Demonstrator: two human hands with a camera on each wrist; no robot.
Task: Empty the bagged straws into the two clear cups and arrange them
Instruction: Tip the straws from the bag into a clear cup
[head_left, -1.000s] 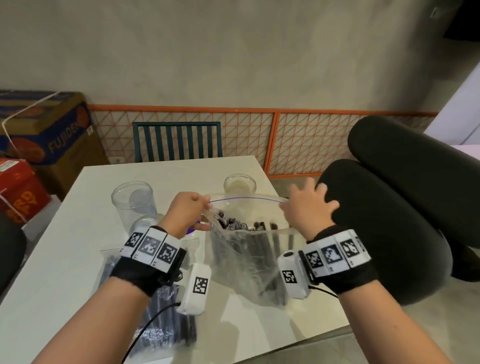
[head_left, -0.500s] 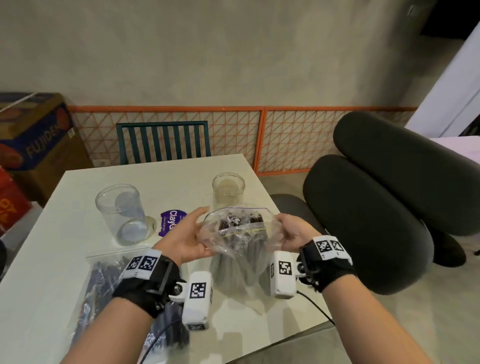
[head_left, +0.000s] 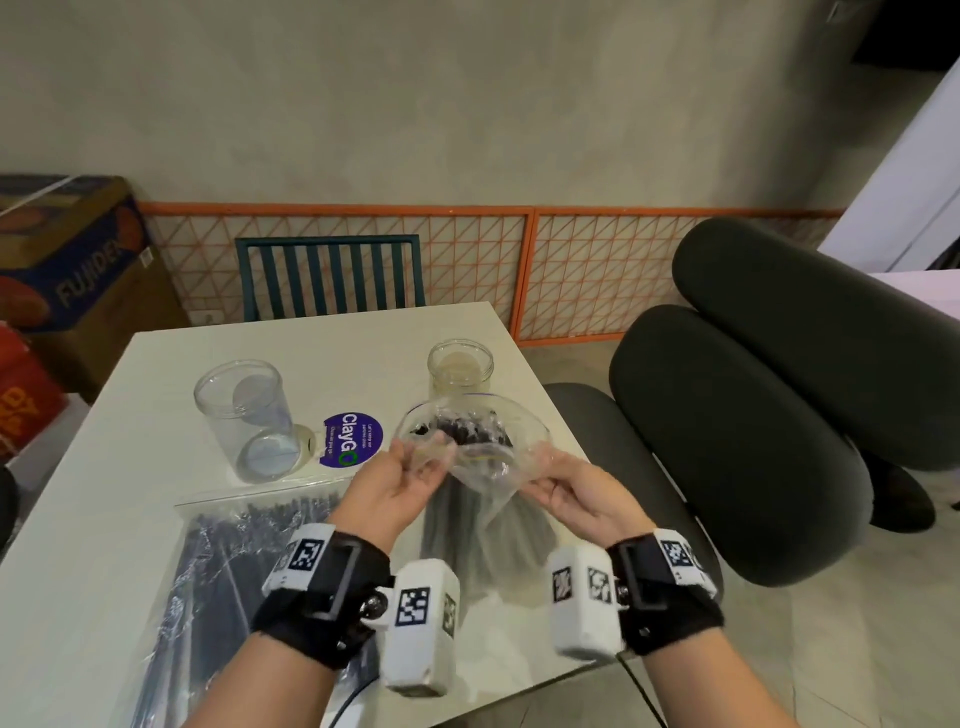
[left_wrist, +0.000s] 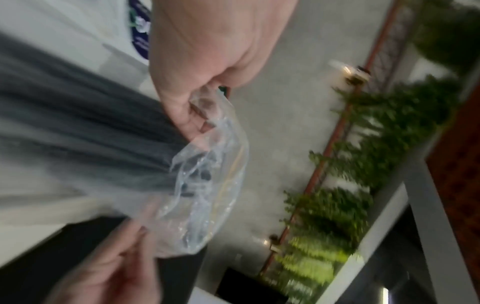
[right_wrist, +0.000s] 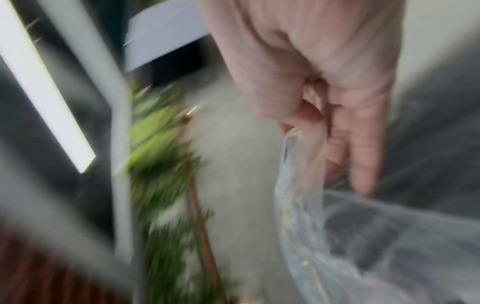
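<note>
A clear plastic bag (head_left: 483, 467) full of black straws (head_left: 470, 428) stands upright over the table's near right part, its mouth spread wide. My left hand (head_left: 402, 475) pinches the bag's left rim (left_wrist: 205, 115) and my right hand (head_left: 563, 491) pinches the right rim (right_wrist: 303, 156), palms turned up. A large clear cup (head_left: 247, 415) stands to the left, and a smaller clear cup (head_left: 461, 366) stands just behind the bag. Both cups hold no straws. A second bag of black straws (head_left: 228, 571) lies flat under my left forearm.
A round purple sticker (head_left: 350, 441) lies on the white table (head_left: 156, 364) between the cups. A green chair (head_left: 330, 275) stands behind the table, black padded chairs (head_left: 753, 441) at the right, cardboard boxes (head_left: 67, 270) at the left. The table's right edge runs close to the bag.
Both hands turned palm-up and slid down the bag's sides, pulling its mouth wider and rolling the rim outward. The bag came a little nearer to me.
</note>
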